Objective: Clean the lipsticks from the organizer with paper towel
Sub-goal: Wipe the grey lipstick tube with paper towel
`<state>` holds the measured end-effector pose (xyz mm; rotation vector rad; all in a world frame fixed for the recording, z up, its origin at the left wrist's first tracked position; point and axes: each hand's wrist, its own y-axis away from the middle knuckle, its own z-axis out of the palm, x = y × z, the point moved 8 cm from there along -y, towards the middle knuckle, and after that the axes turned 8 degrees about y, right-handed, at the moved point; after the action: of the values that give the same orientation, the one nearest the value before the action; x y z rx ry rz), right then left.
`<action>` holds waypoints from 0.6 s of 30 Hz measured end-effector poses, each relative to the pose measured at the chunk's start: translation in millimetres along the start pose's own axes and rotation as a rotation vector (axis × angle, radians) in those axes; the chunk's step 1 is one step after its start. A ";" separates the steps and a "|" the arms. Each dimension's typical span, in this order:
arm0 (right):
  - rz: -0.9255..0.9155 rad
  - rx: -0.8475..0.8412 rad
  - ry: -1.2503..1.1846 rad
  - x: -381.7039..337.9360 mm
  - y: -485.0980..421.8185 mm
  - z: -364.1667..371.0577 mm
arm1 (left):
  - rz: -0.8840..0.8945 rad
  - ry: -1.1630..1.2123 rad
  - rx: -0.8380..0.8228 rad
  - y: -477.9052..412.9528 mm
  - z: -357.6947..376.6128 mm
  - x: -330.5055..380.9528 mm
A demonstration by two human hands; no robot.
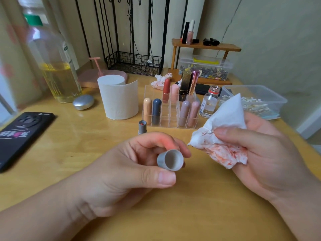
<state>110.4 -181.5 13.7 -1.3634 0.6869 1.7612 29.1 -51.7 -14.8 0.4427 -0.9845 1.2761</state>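
My left hand point(132, 171) pinches a grey lipstick cap point(170, 160) between thumb and fingers, its open end facing me. My right hand point(257, 153) grips a crumpled paper towel point(224, 136) smeared with red stains. The uncapped grey lipstick base point(142, 126) stands upright on the wooden table point(86, 153), just in front of the clear acrylic organizer point(171, 119). Several capped lipsticks stand in the organizer: a beige one point(147, 110), a dark blue one point(156, 110), a red one point(166, 92) and pink ones point(188, 113).
A paper towel roll point(119, 98) stands left of the organizer. A black phone point(20, 136) lies at the left edge. An oil bottle point(57, 66), a small glass bottle point(209, 103), a tub of cotton swabs point(255, 100) and a used tissue point(160, 80) surround the area.
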 end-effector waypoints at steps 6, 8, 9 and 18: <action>-0.005 -0.054 0.034 3.4 -1.4 -2.5 | -0.002 -0.016 -0.002 -2.4 -1.1 -3.7; -0.012 -0.082 0.037 3.9 -1.4 -3.3 | -0.002 -0.039 0.032 -1.8 -1.4 -2.9; -0.009 -0.102 0.028 4.2 -0.9 -2.9 | -0.003 -0.044 0.068 -1.2 -3.2 -3.0; 0.289 -0.397 0.525 44.1 8.9 6.7 | -0.127 0.120 0.299 2.9 -20.7 -14.3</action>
<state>94.5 -169.6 -27.2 -2.1323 0.8757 1.8366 34.3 -43.6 -38.3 0.6415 -0.6562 1.3221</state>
